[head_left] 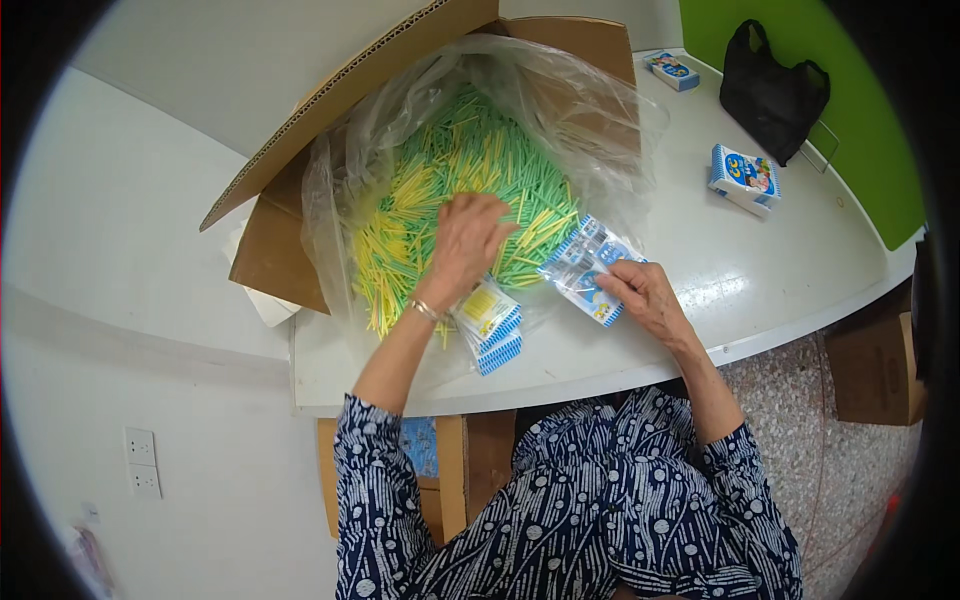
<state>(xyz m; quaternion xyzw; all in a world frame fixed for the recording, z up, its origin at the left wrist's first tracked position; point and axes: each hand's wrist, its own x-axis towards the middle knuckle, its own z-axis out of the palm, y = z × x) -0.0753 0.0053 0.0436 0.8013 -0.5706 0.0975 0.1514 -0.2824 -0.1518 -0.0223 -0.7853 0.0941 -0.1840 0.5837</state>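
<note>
A blue-and-white packet (578, 278) was pinched by the right grip (645, 297), best kept light; whether green-and-yellow sticks (480, 150) were held by the left grip (466, 242) couldn't be told.

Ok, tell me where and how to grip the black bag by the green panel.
Take the black bag by its two loop handles, probably from above: they stick up past its soft-looking body, beside the green panel.

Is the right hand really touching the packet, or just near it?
Touching. The head view shows the right hand pinching the packet near its right edge, thumb laid on the front.
</note>
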